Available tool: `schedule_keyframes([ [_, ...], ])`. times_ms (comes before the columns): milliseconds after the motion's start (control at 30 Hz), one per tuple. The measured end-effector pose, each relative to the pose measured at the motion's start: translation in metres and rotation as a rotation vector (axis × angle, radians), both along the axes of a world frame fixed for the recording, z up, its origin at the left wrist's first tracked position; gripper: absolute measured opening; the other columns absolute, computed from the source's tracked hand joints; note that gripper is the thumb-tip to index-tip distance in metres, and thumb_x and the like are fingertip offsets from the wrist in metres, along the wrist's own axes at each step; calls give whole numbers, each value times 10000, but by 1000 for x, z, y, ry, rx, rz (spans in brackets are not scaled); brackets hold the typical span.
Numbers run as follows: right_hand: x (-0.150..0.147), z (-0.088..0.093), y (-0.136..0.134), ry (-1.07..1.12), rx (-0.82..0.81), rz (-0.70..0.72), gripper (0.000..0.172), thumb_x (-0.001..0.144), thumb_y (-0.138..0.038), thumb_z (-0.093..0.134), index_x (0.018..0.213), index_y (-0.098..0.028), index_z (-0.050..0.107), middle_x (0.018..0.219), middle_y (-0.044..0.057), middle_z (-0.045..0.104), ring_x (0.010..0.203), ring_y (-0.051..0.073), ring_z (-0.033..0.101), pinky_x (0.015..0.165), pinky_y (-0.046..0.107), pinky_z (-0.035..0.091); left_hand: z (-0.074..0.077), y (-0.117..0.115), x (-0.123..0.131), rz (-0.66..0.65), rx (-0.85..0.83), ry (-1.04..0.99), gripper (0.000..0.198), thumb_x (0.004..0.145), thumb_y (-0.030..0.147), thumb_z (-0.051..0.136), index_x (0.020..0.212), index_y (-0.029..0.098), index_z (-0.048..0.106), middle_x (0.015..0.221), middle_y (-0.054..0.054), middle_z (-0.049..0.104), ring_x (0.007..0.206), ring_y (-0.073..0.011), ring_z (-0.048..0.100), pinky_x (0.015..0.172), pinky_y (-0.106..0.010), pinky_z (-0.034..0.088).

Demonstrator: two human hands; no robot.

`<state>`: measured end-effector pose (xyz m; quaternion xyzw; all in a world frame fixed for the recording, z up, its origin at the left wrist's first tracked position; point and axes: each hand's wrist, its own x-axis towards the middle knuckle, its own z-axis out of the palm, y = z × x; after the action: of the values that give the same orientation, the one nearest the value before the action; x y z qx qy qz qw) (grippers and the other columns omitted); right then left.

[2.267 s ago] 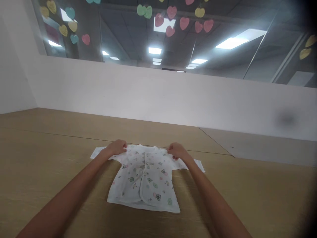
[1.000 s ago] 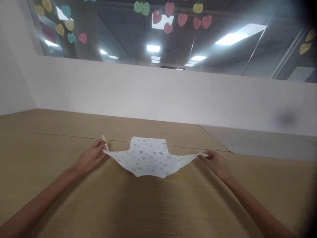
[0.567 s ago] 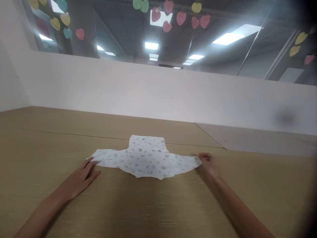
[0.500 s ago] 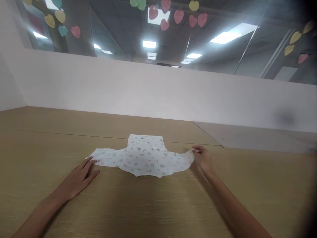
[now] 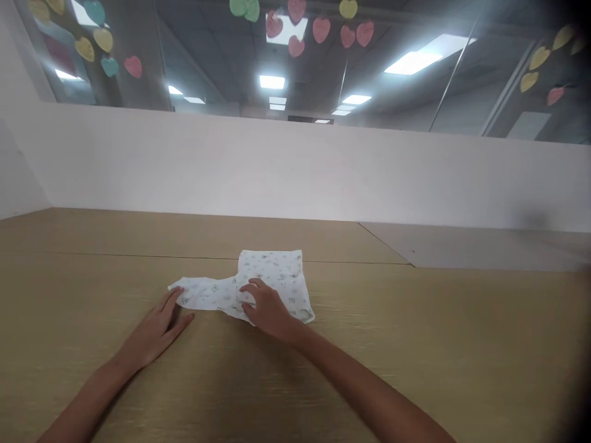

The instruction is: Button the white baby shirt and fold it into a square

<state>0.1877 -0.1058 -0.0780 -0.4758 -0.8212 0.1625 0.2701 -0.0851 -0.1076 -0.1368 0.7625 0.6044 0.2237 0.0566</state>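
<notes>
A small white printed garment lies flat on the wooden table. Its left sleeve stretches out to the left, while the right sleeve is folded in over the body. My left hand rests at the end of the left sleeve, fingertips on the cloth and thumb spread apart on the table. Over the middle of the garment is my right hand, fingers bent and apart from the thumb; whether cloth is between them is hard to make out.
A white wall rises behind the table, with a window above it bearing heart-shaped paper notes. A grey surface adjoins the table at the back right.
My right hand has moved left, and the right sleeve is now folded over the garment's body instead of stretched out. My left hand has barely shifted.
</notes>
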Motion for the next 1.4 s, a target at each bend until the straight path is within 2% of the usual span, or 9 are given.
schedule_keyframes([
  [133,35,12,-30,59,3,-66,249,775,-169,521,1013,-209,585,1119,54,560,971,194,552,827,342,433,31,5,42,-141,69,-63,661,855,506,384,1404,215,158,1449,-105,253,1295,-270,302,1031,-428,325],
  [267,68,15,-48,77,-28,-118,207,751,-136,524,928,-207,604,1001,44,608,861,171,587,754,298,453,54,13,116,-381,138,-63,670,859,486,404,1408,189,160,1456,-121,234,1314,-257,264,1051,-406,302],
  [367,85,10,-53,85,-34,-145,186,751,-133,505,889,-200,610,916,44,625,788,166,597,706,287,464,54,14,171,-577,136,-23,641,866,421,420,1405,170,178,1458,-116,232,1332,-229,227,1080,-379,271],
  [467,99,9,-54,112,-49,-167,176,761,-152,486,875,-181,617,903,53,636,777,170,602,687,279,474,47,9,202,-783,87,66,596,834,304,485,1375,175,272,1468,-90,213,1346,-229,188,1094,-352,266],
  [567,115,11,-52,99,-49,-218,191,770,-167,475,881,-169,631,877,57,647,769,174,604,692,280,473,45,5,194,-792,71,86,452,850,264,455,1297,222,405,1464,-54,234,1325,-244,248,1065,-386,315],
  [667,131,9,-46,-21,3,-239,232,784,-131,433,878,-168,642,871,61,645,786,173,599,710,281,464,45,9,157,-673,103,68,315,887,215,353,1139,214,542,1346,-58,437,1241,-218,391,1002,-394,386],
  [867,147,-13,-26,-451,232,-66,358,777,-33,379,1015,-158,615,1039,110,600,926,197,558,801,323,438,36,18,89,-531,191,132,357,830,124,361,1123,199,550,1160,-75,579,1065,-203,535,902,-355,451],
  [1133,144,-17,-12,-511,341,46,391,777,-64,414,1101,-175,602,1181,114,536,1050,224,517,871,363,428,23,27,98,-559,174,213,314,875,163,348,1110,209,551,1131,-68,579,1011,-187,553,847,-317,462],
  [1400,151,-15,-15,-366,301,126,234,756,-93,464,874,-157,656,1085,111,593,1032,234,537,883,382,427,31,21,97,-630,239,233,335,917,189,279,889,180,612,1042,-78,605,952,-189,558,833,-330,450],
])
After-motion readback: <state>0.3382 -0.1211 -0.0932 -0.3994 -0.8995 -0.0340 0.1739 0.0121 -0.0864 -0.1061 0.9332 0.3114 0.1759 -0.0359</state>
